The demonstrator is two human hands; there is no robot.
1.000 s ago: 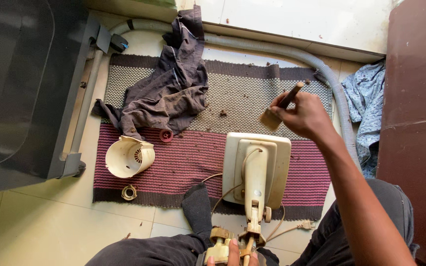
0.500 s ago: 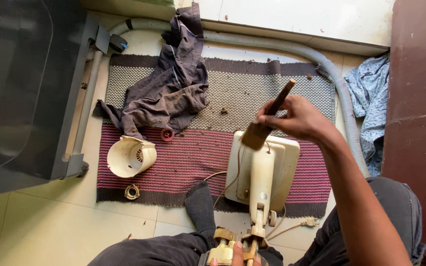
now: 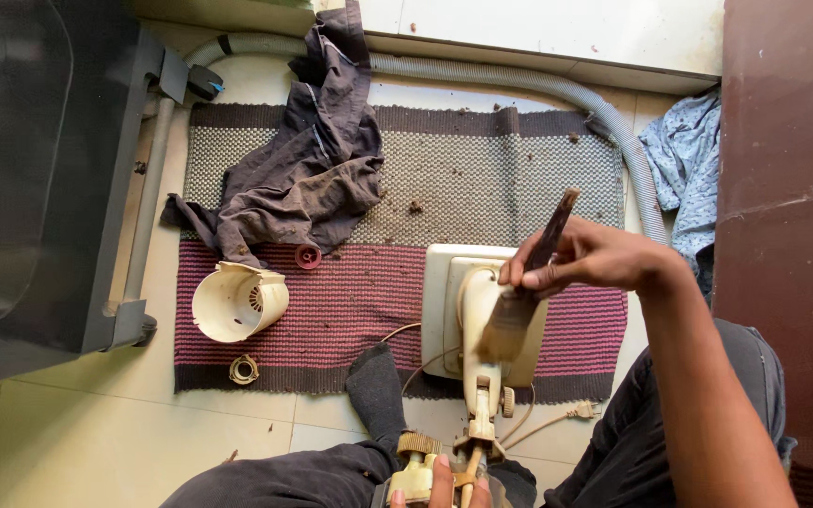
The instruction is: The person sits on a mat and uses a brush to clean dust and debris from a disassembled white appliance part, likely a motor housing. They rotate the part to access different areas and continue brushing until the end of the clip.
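Note:
My right hand [image 3: 587,261] grips a paintbrush [image 3: 522,303] by its dark handle, its bristles resting on the cream neck of a fan stand [image 3: 478,315]. The stand's square base lies on a striped floor mat [image 3: 378,310]. At the bottom edge my left hand [image 3: 442,482] holds the stand's lower end, where tan gear parts [image 3: 416,456] sit. Only my fingertips show there.
A cream motor cover [image 3: 235,301] and a small ring part [image 3: 244,369] lie at the mat's left. A dark rag [image 3: 308,165] and a red cap [image 3: 308,256] sit on the mat. A grey hose [image 3: 538,89] curves behind; a dark appliance [image 3: 39,179] stands left.
My right hand has brought the brush down from above the mat onto the stand's neck. The view has shifted slightly.

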